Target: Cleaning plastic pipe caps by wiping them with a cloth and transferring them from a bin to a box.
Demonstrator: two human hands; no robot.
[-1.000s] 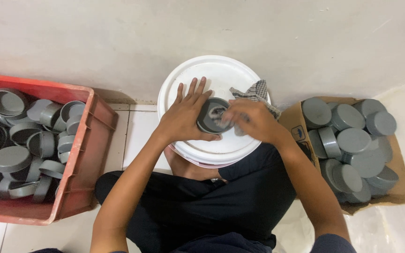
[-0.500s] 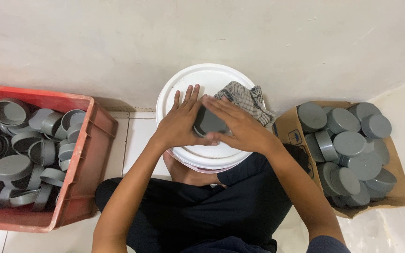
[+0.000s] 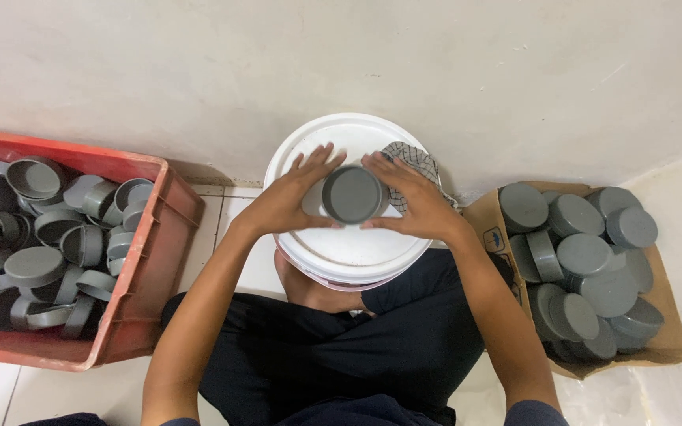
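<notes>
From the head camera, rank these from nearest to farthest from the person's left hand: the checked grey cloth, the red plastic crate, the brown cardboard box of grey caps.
1. The checked grey cloth, across the white bucket lid from the left hand, behind the right hand.
2. The red plastic crate, off to the left on the floor.
3. The brown cardboard box, far right, beyond the right hand.

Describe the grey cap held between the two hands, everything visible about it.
The grey cap is a round, shallow piece that looks like matte moulded plastic, plain and unmarked. Its flat closed face points up toward the camera, with a short side wall showing along the lower edge. It is held level above the white bucket lid, with the left hand against its left side and the right hand against its right. A checked cloth lies just behind it.
</notes>
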